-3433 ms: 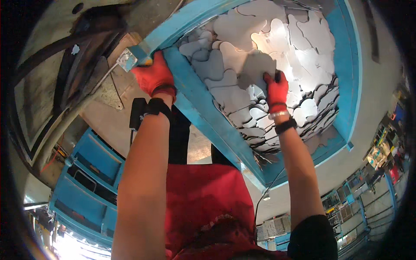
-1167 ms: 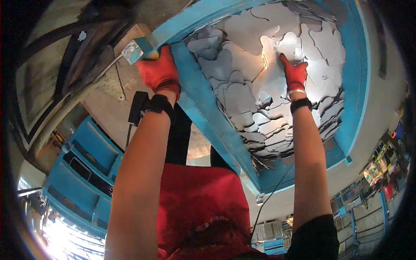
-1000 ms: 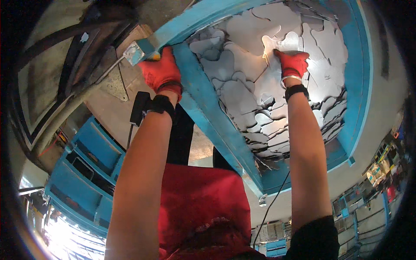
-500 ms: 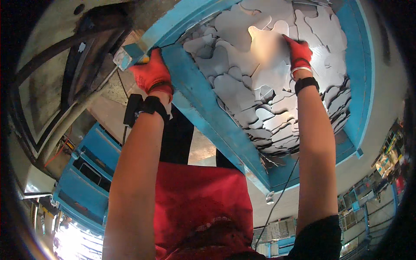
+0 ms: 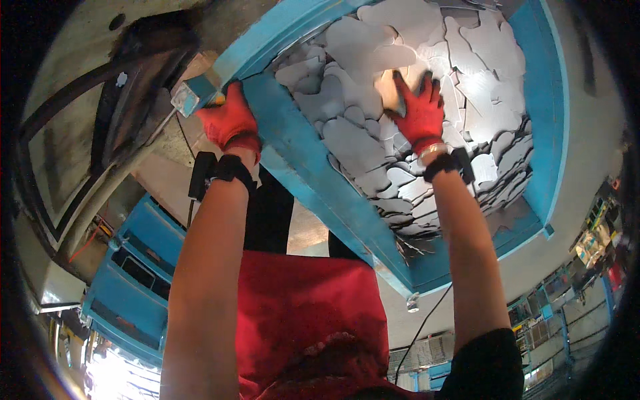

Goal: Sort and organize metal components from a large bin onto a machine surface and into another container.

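Observation:
A blue metal bin (image 5: 313,160) holds a heap of flat grey sheet-metal pieces (image 5: 360,47) with rounded, wavy outlines. My right hand (image 5: 420,113), in a red glove with dark fingertips, lies over the heap with its fingers spread. Beneath its fingers is a shiny piece (image 5: 388,87) catching warm light, partly covered by the hand. At the bin's near left corner, my left hand (image 5: 230,120), also gloved in red, has its fingers closed about the edge, beside a square blue corner post (image 5: 195,95). Part of its grip is hidden.
Dark curved machine parts (image 5: 127,87) stand to the left. Below them is a blue cabinet (image 5: 127,273). A thin black cable (image 5: 420,327) hangs below the bin's lower corner. Shelving with assorted goods (image 5: 567,293) runs along the right.
My right hand has moved left and nearer to me across the heap, its fingers now spread. A bright piece beside it has shifted or been let go. The left hand stays at the corner.

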Tool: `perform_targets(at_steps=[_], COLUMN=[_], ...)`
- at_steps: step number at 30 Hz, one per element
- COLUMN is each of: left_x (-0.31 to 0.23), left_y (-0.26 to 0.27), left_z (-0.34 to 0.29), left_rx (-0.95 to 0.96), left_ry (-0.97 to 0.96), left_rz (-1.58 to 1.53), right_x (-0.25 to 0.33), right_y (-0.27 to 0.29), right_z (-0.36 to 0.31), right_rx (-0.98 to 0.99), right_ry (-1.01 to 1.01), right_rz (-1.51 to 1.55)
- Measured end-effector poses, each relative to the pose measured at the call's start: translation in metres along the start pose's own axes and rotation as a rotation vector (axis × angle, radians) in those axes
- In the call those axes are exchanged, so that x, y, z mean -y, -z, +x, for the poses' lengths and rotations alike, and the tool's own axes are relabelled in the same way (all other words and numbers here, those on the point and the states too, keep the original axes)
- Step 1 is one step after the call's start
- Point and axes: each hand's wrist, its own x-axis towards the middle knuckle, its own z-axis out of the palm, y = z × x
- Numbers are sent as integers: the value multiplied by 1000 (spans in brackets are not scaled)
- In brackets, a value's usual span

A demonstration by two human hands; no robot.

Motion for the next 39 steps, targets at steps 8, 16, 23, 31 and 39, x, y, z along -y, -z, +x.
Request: perform_targets(at_steps=[8,16,23,31,39], left_x=[2,-9,-13,-2,-10], left_y=[1,3,4,3,5], left_z=[3,-4,-5,1,-4], left_rx=[24,-3,-4,8,8], left_ry=[28,51,22,2,18], left_rz=[-22,64,18,21,38], right_x=[-35,-5,-31,-13,-49], right_y=[-18,-40,-8,0,-26], right_z=[-61,-55,-53,-27,-91], right_rx=[-154,-76,-98,142,228], right_ry=[-149,-380,-31,37,-161], right_rz=[206,236,128,-163,32])
